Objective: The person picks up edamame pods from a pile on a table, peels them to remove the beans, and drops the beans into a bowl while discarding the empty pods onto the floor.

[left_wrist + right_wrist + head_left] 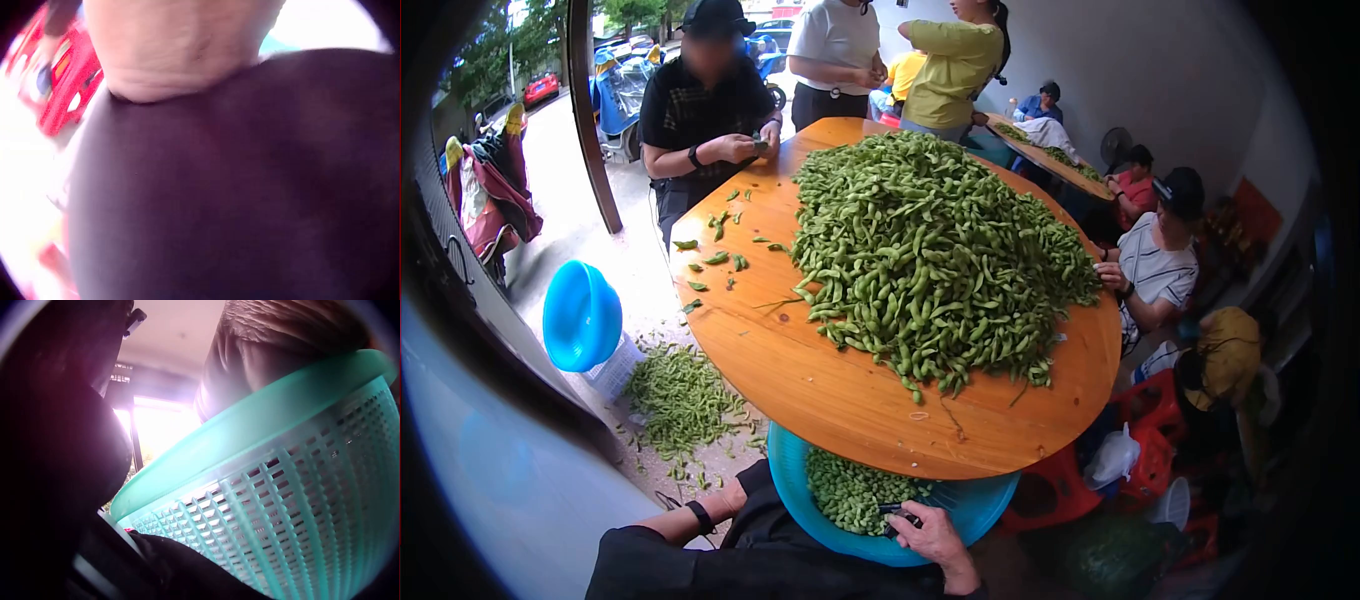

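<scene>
My right hand (935,537) is over the near right part of a teal basket (990,505), close to the shelled green beans (855,490) in it. Small black pieces (892,508) show at its thumb and forefinger; I cannot tell whether they are finger covers or something held. In the right wrist view, the heel of that hand (281,344) overlaps the basket's slatted side (281,506). My left hand (728,497) rests by my dark trouser leg (760,505), its fingers hidden. The left wrist view shows only skin near the wrist (181,50) against dark cloth (237,187).
A wooden table (830,395) bears a big heap of green soybean pods (930,260). Pods lie on the floor (680,400) beside a blue basin (580,315). Several people stand or sit around, one in black (710,120). Red stools (1040,495) stand at right.
</scene>
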`<state>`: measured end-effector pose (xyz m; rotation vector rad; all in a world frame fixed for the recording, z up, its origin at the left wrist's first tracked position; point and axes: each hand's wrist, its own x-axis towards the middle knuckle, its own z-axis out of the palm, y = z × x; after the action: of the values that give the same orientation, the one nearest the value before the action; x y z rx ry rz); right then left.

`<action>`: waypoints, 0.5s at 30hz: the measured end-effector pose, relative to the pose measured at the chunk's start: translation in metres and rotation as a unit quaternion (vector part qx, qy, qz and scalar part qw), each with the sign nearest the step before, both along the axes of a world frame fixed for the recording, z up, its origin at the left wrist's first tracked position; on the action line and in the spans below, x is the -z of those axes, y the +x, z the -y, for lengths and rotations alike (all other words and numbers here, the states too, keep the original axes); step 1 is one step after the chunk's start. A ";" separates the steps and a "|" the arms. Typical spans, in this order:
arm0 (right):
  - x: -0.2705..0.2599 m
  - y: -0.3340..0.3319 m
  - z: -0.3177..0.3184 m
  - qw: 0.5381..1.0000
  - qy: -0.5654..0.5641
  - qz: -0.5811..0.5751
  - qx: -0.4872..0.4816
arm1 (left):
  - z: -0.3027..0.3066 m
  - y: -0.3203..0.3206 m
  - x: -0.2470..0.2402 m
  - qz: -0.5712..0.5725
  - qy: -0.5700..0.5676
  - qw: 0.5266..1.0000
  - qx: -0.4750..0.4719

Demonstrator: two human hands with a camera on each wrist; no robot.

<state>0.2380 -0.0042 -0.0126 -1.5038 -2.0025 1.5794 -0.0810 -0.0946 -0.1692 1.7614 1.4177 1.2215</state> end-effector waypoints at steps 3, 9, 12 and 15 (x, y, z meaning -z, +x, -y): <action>0.008 0.003 0.000 0.999 0.013 -0.039 0.003 | -0.007 0.001 0.000 -0.009 -0.056 0.997 -0.042; -0.032 -0.003 -0.002 0.952 -0.100 -0.288 0.011 | -0.018 0.003 0.003 -0.040 -0.227 0.967 -0.109; -0.039 -0.003 -0.004 0.949 -0.083 -0.305 -0.011 | -0.021 0.005 0.009 -0.056 -0.300 0.942 -0.141; -0.039 -0.005 -0.003 0.946 -0.070 -0.316 -0.013 | -0.022 0.006 0.017 -0.073 -0.356 0.913 -0.182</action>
<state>0.2335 -0.0009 0.0262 -0.8360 -1.5687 1.9288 -0.0748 -0.0728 -0.1863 1.1211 2.0176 0.5931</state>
